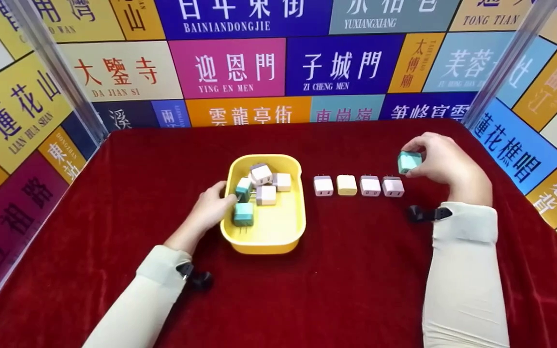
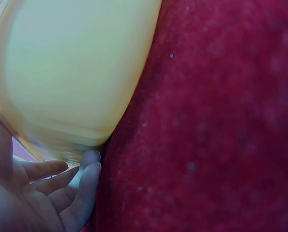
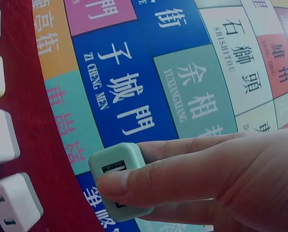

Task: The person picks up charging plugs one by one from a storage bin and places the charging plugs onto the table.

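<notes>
My right hand [image 1: 445,157] pinches a green USB charger [image 1: 409,162] between thumb and fingers, at the right end of a row of chargers. In the right wrist view the thumb lies across the face of this charger [image 3: 119,162], partly covering its USB ports. My left hand [image 1: 213,205] grips the left side of a yellow plastic bin [image 1: 278,239], thumb over the rim and fingers against the outer wall. Inside the bin lie two green chargers, one of them [image 1: 243,214] near the front, and several white-and-grey ones, including a white charger [image 1: 266,195] in the middle.
Right of the bin, a row on the dark red cloth [image 1: 346,270] holds a white charger [image 1: 323,185], a cream-yellow charger [image 1: 346,185], another white charger [image 1: 370,185] and a pale lilac charger [image 1: 392,186]. Colourful sign panels [image 1: 230,67] stand behind the table.
</notes>
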`<state>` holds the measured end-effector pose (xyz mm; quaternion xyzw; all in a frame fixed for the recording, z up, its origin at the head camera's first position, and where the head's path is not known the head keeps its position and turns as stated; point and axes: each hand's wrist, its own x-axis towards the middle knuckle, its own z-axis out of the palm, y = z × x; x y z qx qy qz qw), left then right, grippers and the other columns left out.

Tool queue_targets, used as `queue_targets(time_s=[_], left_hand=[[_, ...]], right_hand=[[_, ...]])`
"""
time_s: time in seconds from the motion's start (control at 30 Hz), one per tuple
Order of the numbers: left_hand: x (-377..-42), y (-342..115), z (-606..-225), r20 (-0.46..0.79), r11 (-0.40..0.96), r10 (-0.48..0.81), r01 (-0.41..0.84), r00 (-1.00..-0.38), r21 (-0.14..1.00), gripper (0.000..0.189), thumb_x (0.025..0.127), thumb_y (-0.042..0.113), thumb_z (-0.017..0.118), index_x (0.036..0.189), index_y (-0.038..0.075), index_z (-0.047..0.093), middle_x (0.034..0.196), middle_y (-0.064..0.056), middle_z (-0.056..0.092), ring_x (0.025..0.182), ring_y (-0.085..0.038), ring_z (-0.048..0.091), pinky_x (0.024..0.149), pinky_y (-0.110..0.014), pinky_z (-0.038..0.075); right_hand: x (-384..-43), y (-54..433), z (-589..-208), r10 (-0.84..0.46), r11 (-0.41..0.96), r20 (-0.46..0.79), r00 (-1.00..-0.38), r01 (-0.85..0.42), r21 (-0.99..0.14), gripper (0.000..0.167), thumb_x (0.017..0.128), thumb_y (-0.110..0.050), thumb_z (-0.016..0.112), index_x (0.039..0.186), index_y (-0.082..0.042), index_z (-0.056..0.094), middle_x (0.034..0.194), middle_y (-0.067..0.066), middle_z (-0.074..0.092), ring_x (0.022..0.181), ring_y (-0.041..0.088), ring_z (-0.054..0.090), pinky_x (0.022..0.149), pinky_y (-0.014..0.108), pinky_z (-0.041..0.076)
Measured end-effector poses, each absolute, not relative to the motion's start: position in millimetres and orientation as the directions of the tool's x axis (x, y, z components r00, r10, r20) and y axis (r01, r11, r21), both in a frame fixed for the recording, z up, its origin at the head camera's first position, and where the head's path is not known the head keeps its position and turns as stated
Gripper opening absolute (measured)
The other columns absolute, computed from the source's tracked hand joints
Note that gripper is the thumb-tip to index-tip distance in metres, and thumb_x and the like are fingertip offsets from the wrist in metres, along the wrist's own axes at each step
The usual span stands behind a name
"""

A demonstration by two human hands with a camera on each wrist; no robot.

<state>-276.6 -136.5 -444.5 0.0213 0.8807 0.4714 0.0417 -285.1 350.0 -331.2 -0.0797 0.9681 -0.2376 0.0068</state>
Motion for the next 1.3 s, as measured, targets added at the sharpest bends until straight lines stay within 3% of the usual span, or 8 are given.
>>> queue_targets(time_s=[0.57, 0.87, 1.3], left_hand=[[-277.8, -136.1, -444.0, -0.078, 0.556, 0.077, -0.022, -0.994, 0.831, 0.059, 0.095, 0.023, 0.055, 0.152, 0.006, 0.055, 0.14, -0.017, 0.065, 0.123, -0.029, 0.059, 0.108, -0.044, 0.048], [-277.0, -136.5, -444.5, -0.056, 0.564, 0.071, -0.006, -0.996, 0.826, 0.057, 0.093, 0.022, 0.056, 0.147, 0.007, 0.059, 0.134, -0.017, 0.068, 0.119, -0.029, 0.061, 0.105, -0.044, 0.049], [-277.1, -136.3, -443.7, -0.074, 0.558, 0.074, -0.02, -0.994, 0.83, 0.058, 0.094, 0.022, 0.055, 0.151, 0.006, 0.056, 0.138, -0.017, 0.066, 0.121, -0.029, 0.061, 0.106, -0.044, 0.049]], right_hand=[[-287.2, 382.2, -352.4, -0.116, 0.878, -0.078, -0.99, -0.066, -0.474, 0.051, 0.088, -0.006, 0.084, 0.135, 0.002, 0.066, 0.134, 0.029, 0.057, 0.116, 0.044, 0.05, 0.09, 0.052, 0.053], [-295.2, 389.7, -368.6, -0.121, 0.868, -0.089, -0.989, -0.061, -0.494, 0.05, 0.083, -0.002, 0.085, 0.129, 0.005, 0.068, 0.13, 0.031, 0.062, 0.11, 0.042, 0.055, 0.079, 0.035, 0.052], [-298.5, 395.4, -389.3, -0.108, 0.86, -0.172, -0.979, -0.005, -0.51, 0.045, 0.086, 0.002, 0.08, 0.13, 0.002, 0.069, 0.13, 0.029, 0.061, 0.11, 0.043, 0.054, 0.085, 0.045, 0.054]])
